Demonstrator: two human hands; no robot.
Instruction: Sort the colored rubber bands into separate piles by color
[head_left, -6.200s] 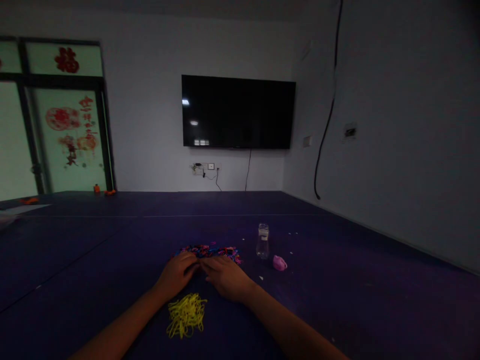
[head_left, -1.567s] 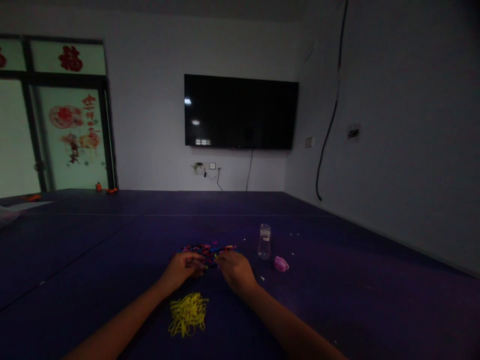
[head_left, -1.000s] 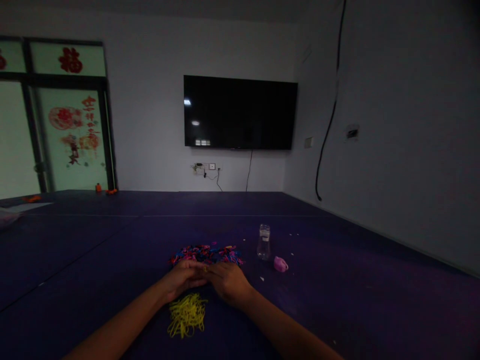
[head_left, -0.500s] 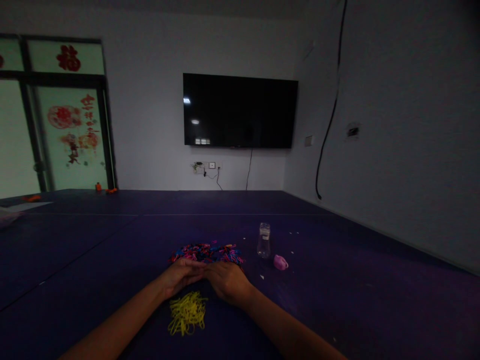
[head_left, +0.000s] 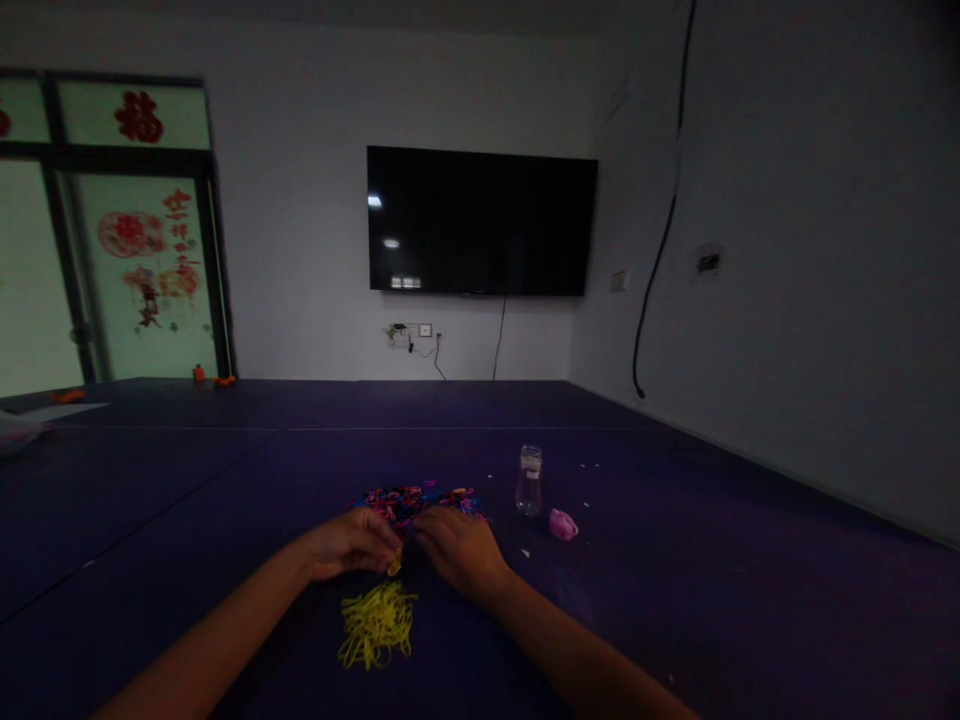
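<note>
My left hand [head_left: 351,543] and my right hand [head_left: 459,547] rest close together on the dark blue table [head_left: 675,600]. The left hand's fingers pinch a small yellow rubber band [head_left: 394,567] just above a pile of yellow rubber bands [head_left: 375,622]. My right hand lies with fingers curled at the near edge of a heap of mixed pink, blue and dark rubber bands [head_left: 416,499]; what its fingertips hold is hidden.
A small clear bottle [head_left: 529,481] stands right of the mixed heap, with a pink cap [head_left: 562,524] lying beside it. A black TV [head_left: 480,222] hangs on the far wall. Glass doors with red decorations [head_left: 142,250] are at the left.
Both hands drew back from the mixed heap toward the yellow pile. A yellow band now shows at the left hand's fingertips over that pile.
</note>
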